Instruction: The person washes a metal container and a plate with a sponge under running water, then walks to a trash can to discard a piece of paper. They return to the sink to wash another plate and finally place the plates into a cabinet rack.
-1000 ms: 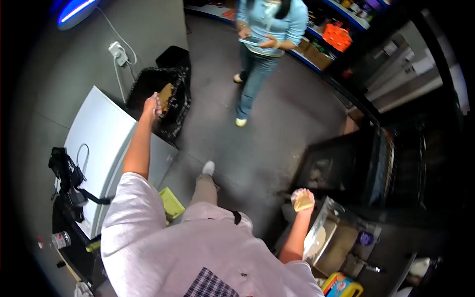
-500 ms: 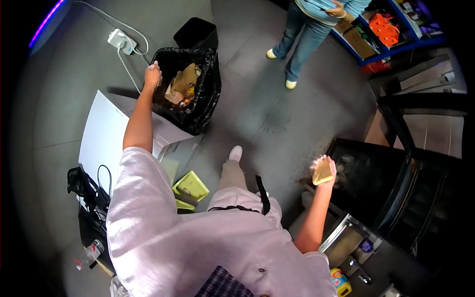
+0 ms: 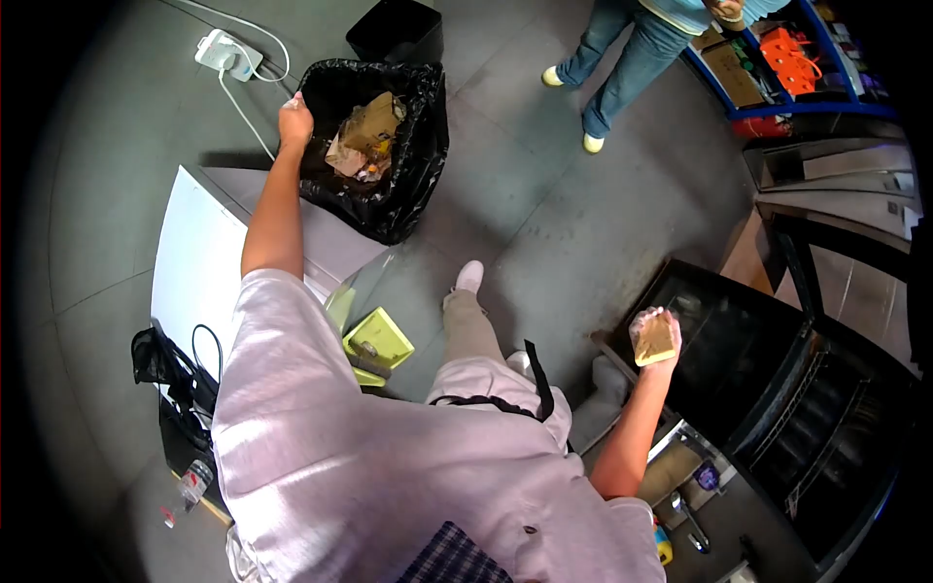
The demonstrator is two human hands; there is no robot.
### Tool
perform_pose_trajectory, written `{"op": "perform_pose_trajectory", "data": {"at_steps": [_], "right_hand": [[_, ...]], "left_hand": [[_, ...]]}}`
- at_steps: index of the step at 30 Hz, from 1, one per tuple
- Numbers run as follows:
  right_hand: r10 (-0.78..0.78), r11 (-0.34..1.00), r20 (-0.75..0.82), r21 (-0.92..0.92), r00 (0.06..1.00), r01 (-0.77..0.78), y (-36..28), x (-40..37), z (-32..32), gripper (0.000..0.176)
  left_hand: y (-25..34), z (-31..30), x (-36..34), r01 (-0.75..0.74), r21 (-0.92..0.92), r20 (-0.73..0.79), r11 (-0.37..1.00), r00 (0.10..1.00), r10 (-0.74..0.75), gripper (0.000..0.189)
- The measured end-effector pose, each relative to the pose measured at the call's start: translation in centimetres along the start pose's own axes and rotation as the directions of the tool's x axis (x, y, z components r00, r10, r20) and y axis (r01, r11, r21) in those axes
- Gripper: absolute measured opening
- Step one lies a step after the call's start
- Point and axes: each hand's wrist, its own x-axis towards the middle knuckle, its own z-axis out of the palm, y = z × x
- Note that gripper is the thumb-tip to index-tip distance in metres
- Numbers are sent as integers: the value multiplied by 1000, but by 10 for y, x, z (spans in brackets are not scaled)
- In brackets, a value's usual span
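At the upper left, my left hand point(image 3: 295, 120) is closed on the rim of a trash bin point(image 3: 428, 146) lined with a black bag. Crumpled brown cardboard point(image 3: 374, 124) and other scraps lie inside the bin. Far off to the right, my right hand point(image 3: 674, 330) holds a sponge point(image 3: 655, 342) with a yellow edge and a brownish face turned up. The fingers wrap around its far side and are partly hidden. Both arms are stretched wide apart.
A person in jeans point(image 3: 622, 63) stands ahead. A power strip point(image 3: 228, 53) with cables lies left of the bin. Near my legs is a yellow-green plastic container point(image 3: 381, 340). To the right are a dark glass-fronted cabinet point(image 3: 719, 321) and a sink with a faucet point(image 3: 692, 525).
The view has shifted slightly, so the floor, the bin and the person sit higher in it. My left hand stays on the bin's rim and my right hand still holds the sponge.
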Motion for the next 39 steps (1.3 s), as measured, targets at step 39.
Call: {"op": "perform_pose_trajectory", "data": {"at_steps": [39], "right_hand": [[-159,985,259,-16,953,169,7,-79,-50,22]], "left_hand": [[-35,17,-62,-58,175,134,983,990,35,11]]}}
